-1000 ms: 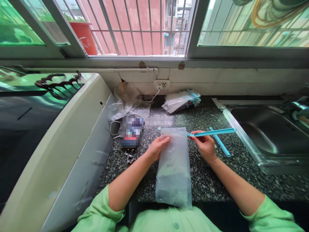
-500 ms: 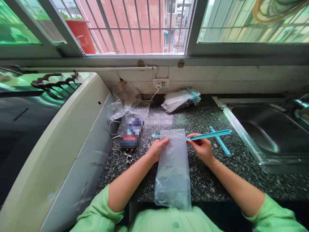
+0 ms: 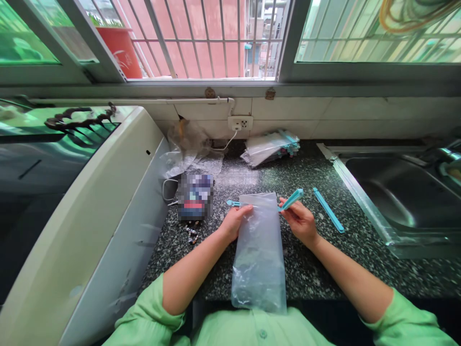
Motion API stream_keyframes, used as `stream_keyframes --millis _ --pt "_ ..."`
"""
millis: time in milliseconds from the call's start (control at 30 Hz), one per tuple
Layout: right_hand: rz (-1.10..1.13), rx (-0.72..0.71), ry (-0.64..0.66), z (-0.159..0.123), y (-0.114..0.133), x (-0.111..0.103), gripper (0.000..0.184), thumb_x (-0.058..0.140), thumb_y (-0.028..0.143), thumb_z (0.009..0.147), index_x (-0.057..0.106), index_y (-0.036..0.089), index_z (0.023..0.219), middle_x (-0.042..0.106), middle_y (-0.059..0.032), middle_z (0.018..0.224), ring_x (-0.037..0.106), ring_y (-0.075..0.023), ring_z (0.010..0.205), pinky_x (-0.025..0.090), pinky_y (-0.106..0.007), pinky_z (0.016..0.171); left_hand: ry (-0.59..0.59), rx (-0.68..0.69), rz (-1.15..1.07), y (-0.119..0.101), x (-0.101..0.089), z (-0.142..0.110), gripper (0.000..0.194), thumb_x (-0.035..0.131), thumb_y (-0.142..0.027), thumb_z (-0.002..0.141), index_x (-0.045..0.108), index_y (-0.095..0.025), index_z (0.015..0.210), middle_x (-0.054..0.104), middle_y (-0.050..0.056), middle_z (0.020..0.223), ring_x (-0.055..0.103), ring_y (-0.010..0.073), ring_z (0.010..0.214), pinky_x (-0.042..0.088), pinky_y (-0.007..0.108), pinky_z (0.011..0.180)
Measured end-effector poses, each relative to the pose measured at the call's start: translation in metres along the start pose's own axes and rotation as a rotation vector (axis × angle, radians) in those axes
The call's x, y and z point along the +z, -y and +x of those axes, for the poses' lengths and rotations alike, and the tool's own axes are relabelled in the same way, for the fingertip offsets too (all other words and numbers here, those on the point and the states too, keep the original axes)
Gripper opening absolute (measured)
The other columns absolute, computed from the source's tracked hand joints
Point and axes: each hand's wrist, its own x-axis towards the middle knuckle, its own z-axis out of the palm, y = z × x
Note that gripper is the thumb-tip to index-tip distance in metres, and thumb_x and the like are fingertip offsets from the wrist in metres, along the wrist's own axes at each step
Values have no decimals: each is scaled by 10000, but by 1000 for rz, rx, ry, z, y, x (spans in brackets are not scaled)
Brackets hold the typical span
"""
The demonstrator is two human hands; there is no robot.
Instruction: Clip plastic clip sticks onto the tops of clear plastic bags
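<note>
A clear plastic bag (image 3: 258,250) lies lengthwise on the speckled dark counter (image 3: 309,269), its lower end hanging over the front edge. My left hand (image 3: 235,222) pinches the bag's top left corner. My right hand (image 3: 300,222) grips a teal sealing clip (image 3: 291,200) at the bag's top right; the clip's upper arm stands raised, and its far tip (image 3: 232,203) sticks out past the bag's left side. A second teal clip stick (image 3: 328,216) lies loose on the counter to the right.
A white appliance (image 3: 108,230) stands at the left. A steel sink (image 3: 399,197) is at the right. A pile of bagged items with teal clips (image 3: 271,148), crumpled plastic (image 3: 190,149), a wall socket (image 3: 240,123) and a blurred packet (image 3: 196,197) sit further back.
The teal clip has slid left under the bag's top edge, its tip now showing at the left. Its long arm, earlier stretched out to the right, now stands up short by my right hand.
</note>
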Motion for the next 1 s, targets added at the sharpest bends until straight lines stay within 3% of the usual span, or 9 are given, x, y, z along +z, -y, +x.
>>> stream_keyframes --millis 267,600,733,833,933,1000 --pt "-146 -183 68 4 2 0 337 519 178 821 613 290 1124 626 -53 899 604 -159 806 526 -292 699 66 64 18 3 1 -1 285 770 -321 457 628 -122 605 598 -8 525 505 99 471 365 217 504" --pt "-240 -283 106 3 0 4 313 490 112 834 627 251 1078 573 -51 858 581 -127 750 515 -236 633 79 179 90 7 -1 5 250 721 -258 474 635 -134 674 630 -1 630 537 133 604 413 251 653" --pt "-271 -254 109 4 -2 3 292 482 127 841 625 252 1064 565 -52 863 579 -132 752 515 -244 634 121 221 111 4 -5 7 313 729 -294 483 655 -126 736 652 24 694 553 146 647 414 248 654" --pt "-272 -230 94 5 -4 1 271 473 142 846 633 256 1032 564 -53 868 579 -139 767 514 -262 658 133 237 138 2 -9 11 391 732 -420 519 644 -117 751 632 29 675 535 128 606 401 234 597" --pt "-218 -163 96 5 -5 1 218 496 180 836 639 251 984 572 -50 867 580 -146 775 513 -277 678 37 303 131 1 -14 16 441 717 -526 517 598 -134 681 559 -12 588 471 94 535 374 218 549" --pt "-131 -37 77 4 -7 2 212 547 242 810 615 234 1010 581 -54 882 584 -153 778 515 -282 674 -12 351 131 1 -16 18 447 718 -546 502 564 -143 623 497 -37 537 428 81 513 357 214 540"
